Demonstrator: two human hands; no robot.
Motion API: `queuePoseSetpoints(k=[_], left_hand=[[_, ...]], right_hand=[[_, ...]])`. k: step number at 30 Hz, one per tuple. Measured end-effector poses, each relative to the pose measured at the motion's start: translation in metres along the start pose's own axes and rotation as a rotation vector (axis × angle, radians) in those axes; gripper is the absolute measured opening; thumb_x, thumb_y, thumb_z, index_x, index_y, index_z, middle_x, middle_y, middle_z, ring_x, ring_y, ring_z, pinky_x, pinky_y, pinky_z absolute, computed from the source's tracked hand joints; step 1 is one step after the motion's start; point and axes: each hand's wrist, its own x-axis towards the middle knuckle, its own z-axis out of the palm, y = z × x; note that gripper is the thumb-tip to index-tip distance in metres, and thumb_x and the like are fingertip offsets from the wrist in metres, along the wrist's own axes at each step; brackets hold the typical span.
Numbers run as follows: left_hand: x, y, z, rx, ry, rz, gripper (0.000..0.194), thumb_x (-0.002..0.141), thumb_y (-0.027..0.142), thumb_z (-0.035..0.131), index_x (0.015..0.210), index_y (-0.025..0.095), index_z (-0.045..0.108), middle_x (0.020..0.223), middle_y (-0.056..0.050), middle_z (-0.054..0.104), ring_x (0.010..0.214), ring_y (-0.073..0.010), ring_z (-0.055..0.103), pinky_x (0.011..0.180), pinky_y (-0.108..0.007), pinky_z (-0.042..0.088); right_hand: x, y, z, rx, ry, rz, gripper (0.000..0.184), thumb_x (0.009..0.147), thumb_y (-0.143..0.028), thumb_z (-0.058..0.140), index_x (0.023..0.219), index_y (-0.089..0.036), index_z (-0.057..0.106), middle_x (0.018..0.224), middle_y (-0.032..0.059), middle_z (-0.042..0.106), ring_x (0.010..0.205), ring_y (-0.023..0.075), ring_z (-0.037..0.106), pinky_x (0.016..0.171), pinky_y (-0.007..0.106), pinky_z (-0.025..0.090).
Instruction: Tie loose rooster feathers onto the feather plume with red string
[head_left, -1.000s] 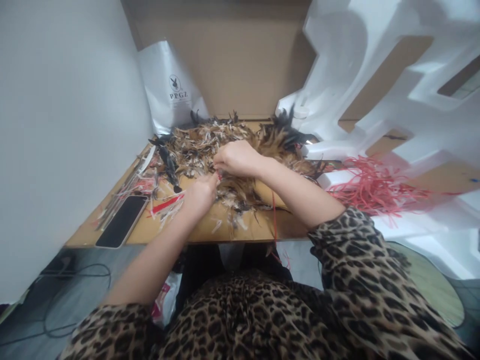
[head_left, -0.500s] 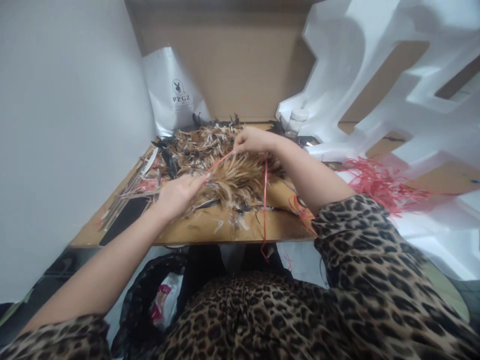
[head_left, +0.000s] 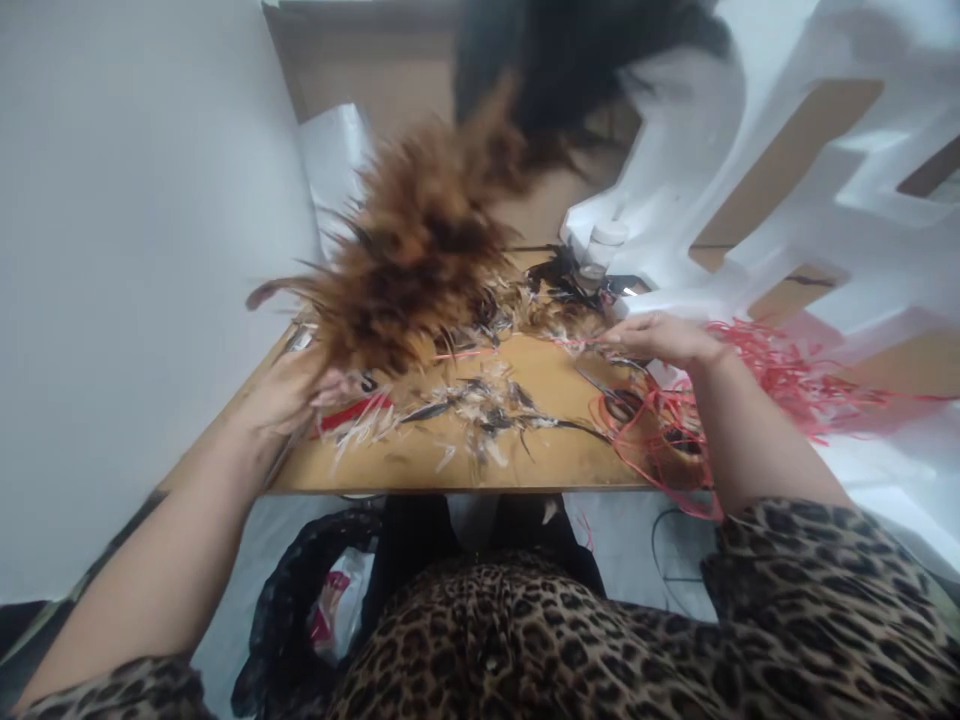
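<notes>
My left hand [head_left: 289,392] grips the base of a large brown and black feather bundle [head_left: 420,240], which stands raised and blurred above the left of the wooden table [head_left: 450,470]. My right hand [head_left: 660,340] rests at the table's right side, fingers pinched on a thin red string [head_left: 585,345] near a tangle of red strings [head_left: 765,375]. Loose feathers [head_left: 480,405] lie scattered across the tabletop between the hands.
White foam packing [head_left: 787,200] rises at the right. A white bag [head_left: 330,160] and a cardboard wall [head_left: 390,60] stand behind the table. A small white bottle [head_left: 604,245] sits at the back. Scissors [head_left: 611,392] lie by the red strings. A black bag [head_left: 300,610] hangs below the table edge.
My left hand has lifted the feather bundle off the table and swung it up to the left. My right hand has moved from the back of the pile to the right side.
</notes>
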Motion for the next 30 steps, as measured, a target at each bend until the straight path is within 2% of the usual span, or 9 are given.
queuePoseSetpoints(k=[3,6,8,10,15,19,21,24,30], left_hand=[[0.009,-0.001,0.006,-0.073,-0.096,-0.081,0.027,0.053,0.029,0.083,0.057,0.014,0.061,0.055,-0.005,0.057,0.037,-0.0016,0.031,0.031,-0.014,0.019],[0.017,-0.005,0.018,-0.105,-0.064,-0.079,0.024,0.057,0.025,0.081,0.064,0.011,0.063,0.060,-0.006,0.059,0.040,-0.0020,0.034,0.033,-0.013,0.019],[0.019,-0.010,0.033,-0.136,-0.059,-0.075,0.024,0.057,0.023,0.080,0.066,0.010,0.062,0.061,-0.006,0.060,0.042,-0.0024,0.035,0.034,-0.013,0.020],[0.021,-0.016,0.052,-0.173,-0.062,-0.069,0.024,0.057,0.022,0.080,0.067,0.010,0.062,0.062,-0.006,0.060,0.043,-0.0024,0.036,0.035,-0.013,0.020],[0.018,-0.026,0.103,-0.252,-0.077,-0.070,0.027,0.057,0.025,0.081,0.067,0.010,0.060,0.062,-0.004,0.060,0.043,-0.0015,0.035,0.036,-0.013,0.018],[0.014,-0.031,0.123,-0.258,-0.061,-0.038,0.032,0.054,0.029,0.082,0.069,0.011,0.059,0.061,-0.003,0.060,0.043,-0.0023,0.037,0.037,-0.014,0.020],[0.011,-0.036,0.126,-0.238,-0.015,-0.006,0.034,0.055,0.030,0.081,0.072,0.012,0.058,0.060,-0.003,0.061,0.042,-0.0027,0.038,0.037,-0.014,0.020],[0.008,-0.046,0.126,-0.239,0.058,0.018,0.036,0.056,0.031,0.080,0.077,0.012,0.058,0.059,-0.002,0.061,0.041,-0.0029,0.038,0.037,-0.015,0.021],[0.008,-0.070,0.129,-0.266,0.135,0.011,0.035,0.057,0.030,0.079,0.080,0.011,0.060,0.059,-0.001,0.062,0.040,-0.0029,0.040,0.037,-0.015,0.022]], right_hand=[[-0.020,0.001,-0.022,-0.050,-0.502,0.100,0.042,0.052,-0.055,0.075,0.069,-0.017,0.075,0.071,0.0129,0.070,0.059,0.0135,0.061,0.057,0.029,0.046],[-0.035,-0.020,-0.030,-0.099,-0.676,0.030,0.033,0.065,-0.048,0.070,0.081,-0.020,0.076,0.082,0.0122,0.072,0.071,0.0149,0.066,0.067,0.028,0.050],[-0.041,-0.044,-0.018,-0.080,-0.596,-0.085,0.030,0.067,-0.041,0.071,0.090,-0.024,0.075,0.094,0.0100,0.071,0.082,0.0161,0.067,0.074,0.029,0.051],[-0.044,-0.071,0.013,0.036,-0.463,-0.146,0.027,0.065,-0.036,0.073,0.089,-0.024,0.074,0.094,0.0074,0.072,0.084,0.0173,0.066,0.078,0.032,0.051],[-0.040,-0.117,0.129,0.464,-0.293,-0.040,0.026,0.062,-0.025,0.076,0.086,-0.017,0.071,0.089,0.0050,0.071,0.081,0.0162,0.064,0.084,0.034,0.048],[-0.041,-0.125,0.195,0.775,-0.413,0.070,0.028,0.065,-0.033,0.072,0.085,-0.014,0.067,0.075,0.0016,0.068,0.066,0.0107,0.059,0.069,0.025,0.048],[-0.043,-0.122,0.212,0.844,-0.383,0.113,0.029,0.064,-0.039,0.071,0.079,-0.015,0.066,0.067,0.0001,0.065,0.061,0.0094,0.055,0.062,0.022,0.045],[-0.048,-0.114,0.224,0.891,-0.204,0.167,0.026,0.062,-0.039,0.071,0.072,-0.016,0.065,0.066,-0.0008,0.064,0.060,0.0090,0.054,0.061,0.021,0.043],[-0.054,-0.102,0.227,0.850,-0.091,0.039,0.021,0.064,-0.037,0.069,0.069,-0.016,0.066,0.066,0.0002,0.064,0.063,0.0113,0.055,0.067,0.025,0.044]])
